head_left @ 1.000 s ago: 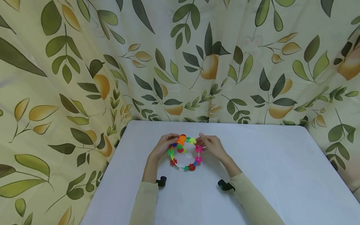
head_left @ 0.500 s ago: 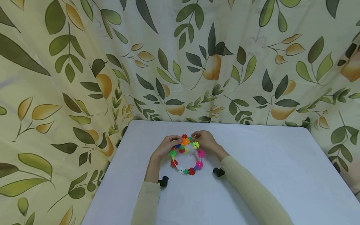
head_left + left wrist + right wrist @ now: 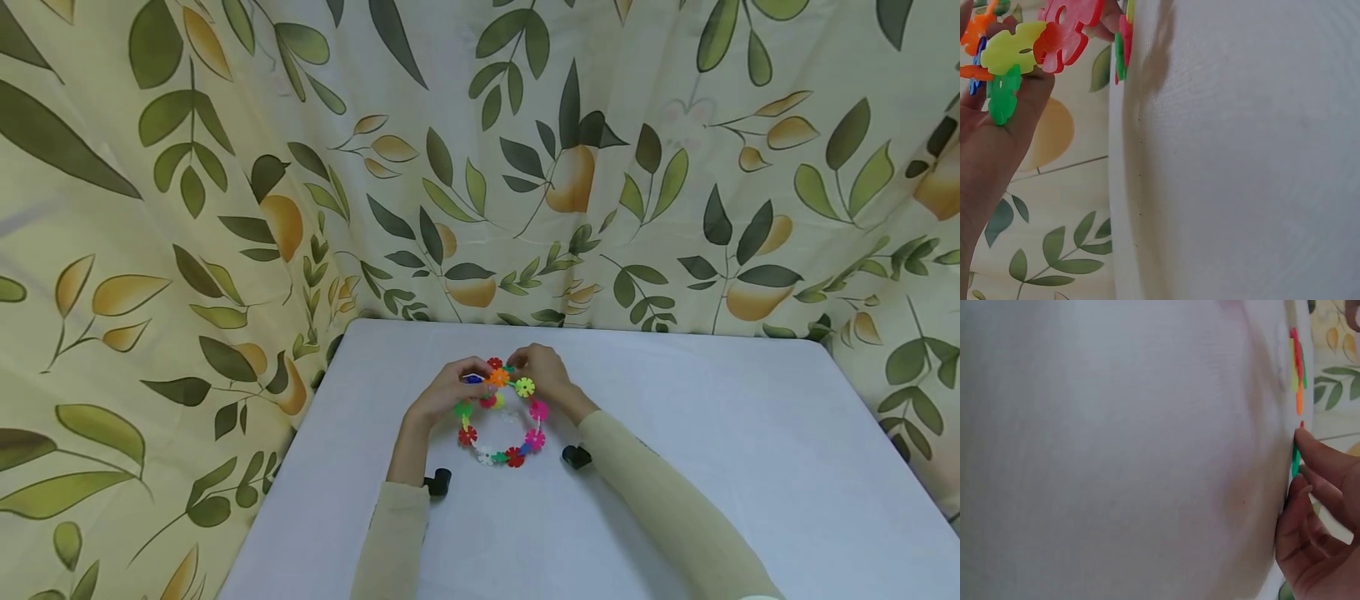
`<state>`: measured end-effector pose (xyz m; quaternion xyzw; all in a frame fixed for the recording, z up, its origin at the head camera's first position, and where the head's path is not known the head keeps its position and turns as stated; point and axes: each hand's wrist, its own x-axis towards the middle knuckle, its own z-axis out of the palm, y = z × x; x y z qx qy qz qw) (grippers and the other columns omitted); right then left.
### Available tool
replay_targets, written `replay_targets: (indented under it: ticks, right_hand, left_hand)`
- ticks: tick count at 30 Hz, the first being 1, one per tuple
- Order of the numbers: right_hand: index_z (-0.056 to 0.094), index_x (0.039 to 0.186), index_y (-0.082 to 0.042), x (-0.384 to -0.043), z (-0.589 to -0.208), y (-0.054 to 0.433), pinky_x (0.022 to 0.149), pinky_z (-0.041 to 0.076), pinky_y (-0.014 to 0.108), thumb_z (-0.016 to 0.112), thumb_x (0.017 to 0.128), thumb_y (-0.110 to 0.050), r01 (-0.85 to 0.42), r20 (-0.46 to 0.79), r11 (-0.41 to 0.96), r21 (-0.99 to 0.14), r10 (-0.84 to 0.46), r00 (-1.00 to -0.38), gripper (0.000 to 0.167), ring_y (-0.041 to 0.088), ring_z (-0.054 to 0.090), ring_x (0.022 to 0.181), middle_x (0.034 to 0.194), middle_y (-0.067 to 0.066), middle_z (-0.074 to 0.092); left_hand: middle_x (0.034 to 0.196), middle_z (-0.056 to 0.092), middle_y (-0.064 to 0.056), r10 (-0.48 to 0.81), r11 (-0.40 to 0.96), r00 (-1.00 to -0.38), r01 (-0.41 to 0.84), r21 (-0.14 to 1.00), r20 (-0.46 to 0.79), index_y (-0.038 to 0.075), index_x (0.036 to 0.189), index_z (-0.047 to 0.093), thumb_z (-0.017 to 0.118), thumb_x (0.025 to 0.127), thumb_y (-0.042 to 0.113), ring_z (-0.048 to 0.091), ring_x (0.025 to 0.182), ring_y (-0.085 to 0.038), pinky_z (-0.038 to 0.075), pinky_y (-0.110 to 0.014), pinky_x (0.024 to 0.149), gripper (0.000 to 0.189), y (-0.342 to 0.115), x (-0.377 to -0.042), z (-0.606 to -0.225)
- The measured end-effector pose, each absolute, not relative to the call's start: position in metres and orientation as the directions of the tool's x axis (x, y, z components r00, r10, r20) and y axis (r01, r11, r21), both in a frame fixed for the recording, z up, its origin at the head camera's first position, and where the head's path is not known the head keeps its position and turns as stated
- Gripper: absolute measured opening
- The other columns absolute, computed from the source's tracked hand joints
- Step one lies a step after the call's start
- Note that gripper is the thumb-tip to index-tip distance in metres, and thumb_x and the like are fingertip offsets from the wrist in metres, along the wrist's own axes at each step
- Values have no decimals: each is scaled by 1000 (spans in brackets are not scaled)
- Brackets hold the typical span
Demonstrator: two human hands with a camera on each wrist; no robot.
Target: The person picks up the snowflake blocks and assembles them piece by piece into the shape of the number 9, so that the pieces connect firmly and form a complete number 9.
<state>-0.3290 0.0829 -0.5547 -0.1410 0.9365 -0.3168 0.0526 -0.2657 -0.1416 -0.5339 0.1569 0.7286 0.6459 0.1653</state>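
A ring of linked, notched plastic snowflake discs (image 3: pixel 514 457) in several colours is in the head view, near the table's far middle. My left hand (image 3: pixel 446 390) grips its upper left side by an orange disc (image 3: pixel 499 377) and a blue one. Inside the ring, a short branch with red and yellow discs points inward; the left wrist view shows its yellow disc (image 3: pixel 1013 49) and green disc (image 3: pixel 1004 97) over the palm. At the ring's top, my right hand (image 3: pixel 546 371) pinches a green disc (image 3: pixel 1296 461) between thumb and finger. The fingers partly hide these pieces.
A white-covered table (image 3: pixel 675 467) lies under both hands. Behind it and to the left hangs a curtain (image 3: pixel 637 167) printed with leaves and fruit. Black wrist devices (image 3: pixel 576 457) sit at both cuffs.
My right hand has moved left from the ring's right side to its top and now pinches the green disc there. The left hand keeps its hold, with its fingers slightly shifted.
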Motion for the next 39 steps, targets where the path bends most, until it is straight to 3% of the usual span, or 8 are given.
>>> replay_targets:
  ticks: [3,11,17,22,26,30,33,39]
  right_hand:
    - [79,102,-8,-329,-555,84,88,55,42,86,88,-16,-219,-2,744,-632,-284,-959,18,22,66,90,96,4,74]
    - [78,101,-6,-320,-546,93,79,57,36,86,87,-14,-173,-6,656,-735,-261,-965,18,20,66,82,89,4,74]
    - [79,104,-5,-312,-534,98,65,56,28,82,90,-20,-108,2,519,-848,-201,-980,20,18,72,73,84,5,77]
    - [80,106,-4,-309,-523,101,64,58,27,81,93,-21,-86,4,419,-904,-193,-981,22,17,75,71,83,9,78]
    - [79,108,-4,-307,-515,102,69,63,36,81,93,-20,-103,27,363,-926,-210,-977,22,22,76,71,88,18,77]
    - [79,110,-5,-301,-507,100,75,62,50,81,92,-18,-140,63,325,-935,-237,-969,22,30,76,73,92,24,76]
    - [79,110,-6,-297,-501,98,75,62,51,81,92,-18,-176,93,329,-928,-253,-963,21,32,76,73,89,20,77]
    - [80,109,-8,-291,-493,97,66,62,38,83,91,-20,-218,124,373,-902,-259,-958,21,36,75,72,82,7,77]
  left_hand:
    - [118,63,-8,441,110,-897,25,994,-26,9,116,68,77,96,24,60,105,-46,53,-61,92,27,-140,-265,-534]
    - [105,66,-6,431,114,-902,26,993,-26,8,119,65,73,100,21,53,94,-53,52,-45,79,25,-137,-264,-534]
    - [104,67,-7,417,116,-907,-1,993,-50,6,119,63,77,96,18,57,100,-57,55,-53,86,29,-137,-263,-532]
    - [110,67,-8,411,106,-910,-7,994,-50,8,118,62,77,96,14,62,102,-53,55,-55,91,27,-137,-265,-532]
    - [108,70,-12,406,88,-912,-21,996,-55,10,116,62,76,97,12,60,100,-56,57,-48,87,24,-135,-265,-533]
    - [106,70,-25,401,69,-914,-32,997,-57,12,113,60,74,98,11,54,92,-58,53,-40,78,21,-134,-265,-533]
    - [105,68,-34,394,58,-918,-30,998,-50,11,112,59,74,98,11,50,89,-58,50,-40,76,20,-132,-265,-533]
    - [105,72,-31,373,91,-926,-13,996,-46,7,115,66,74,98,11,55,91,-61,54,-52,83,20,-130,-265,-532]
